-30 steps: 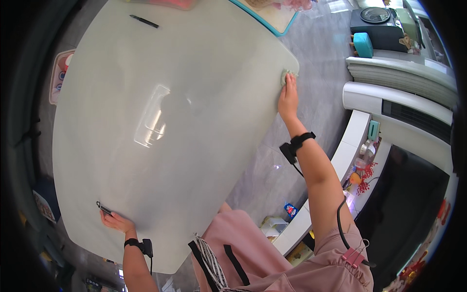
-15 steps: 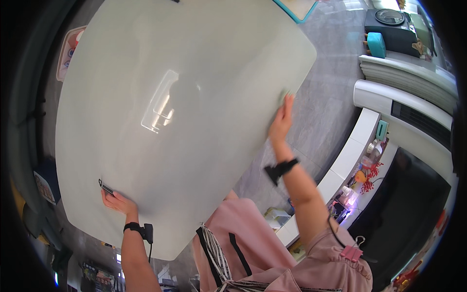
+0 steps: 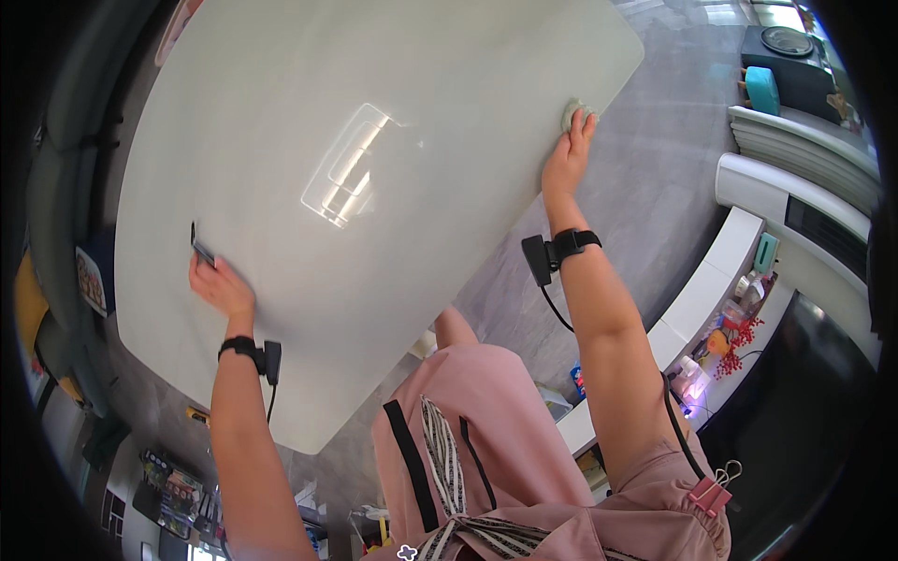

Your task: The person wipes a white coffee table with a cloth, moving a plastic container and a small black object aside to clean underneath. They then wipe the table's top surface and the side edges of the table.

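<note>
My right hand (image 3: 567,166) presses a pale green cloth (image 3: 570,111) onto the large glossy white table (image 3: 281,309), close to its right edge. The cloth is bunched under the fingertips, so much of it is hidden. Over on the table's left side, my left hand (image 3: 224,286) is closed round a slim dark object (image 3: 203,251) with a small loop at its far end. The fingers cover part of it, and its exact kind cannot be made out. Both wrists carry black straps with small box-shaped devices.
Grey floor (image 3: 645,178) lies right of the table. Beyond it stand a white low cabinet (image 3: 697,294) with small items, a dark television (image 3: 795,383) and a white upright unit (image 3: 758,192). A dark sofa (image 3: 70,168) runs along the left. A ceiling light reflects on the tabletop.
My right hand has slid the cloth farther along the table's right edge. My left hand has moved farther forward with the dark object. The view has shifted slightly.
</note>
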Demonstrator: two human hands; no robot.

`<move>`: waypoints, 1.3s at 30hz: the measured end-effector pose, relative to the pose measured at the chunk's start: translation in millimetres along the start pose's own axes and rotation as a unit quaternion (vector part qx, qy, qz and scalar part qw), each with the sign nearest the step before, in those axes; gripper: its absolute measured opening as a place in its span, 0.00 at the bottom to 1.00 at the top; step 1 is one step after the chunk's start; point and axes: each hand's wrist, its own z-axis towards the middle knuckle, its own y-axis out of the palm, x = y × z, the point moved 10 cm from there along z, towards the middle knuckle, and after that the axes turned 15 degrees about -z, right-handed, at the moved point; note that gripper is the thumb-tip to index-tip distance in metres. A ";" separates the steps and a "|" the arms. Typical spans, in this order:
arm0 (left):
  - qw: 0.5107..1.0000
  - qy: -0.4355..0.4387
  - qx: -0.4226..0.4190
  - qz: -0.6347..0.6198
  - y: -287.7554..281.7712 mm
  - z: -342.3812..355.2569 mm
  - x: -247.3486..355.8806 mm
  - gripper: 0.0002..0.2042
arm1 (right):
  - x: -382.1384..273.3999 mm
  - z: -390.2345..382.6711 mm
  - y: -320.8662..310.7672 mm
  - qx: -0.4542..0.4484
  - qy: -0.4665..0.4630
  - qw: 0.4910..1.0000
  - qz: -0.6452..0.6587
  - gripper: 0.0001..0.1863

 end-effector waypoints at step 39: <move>0.660 -0.653 -0.075 -0.362 -176.6 -603.6 -41.1 0.09 | -298.2 -305.1 86.4 -0.146 -0.393 0.895 -0.154 0.28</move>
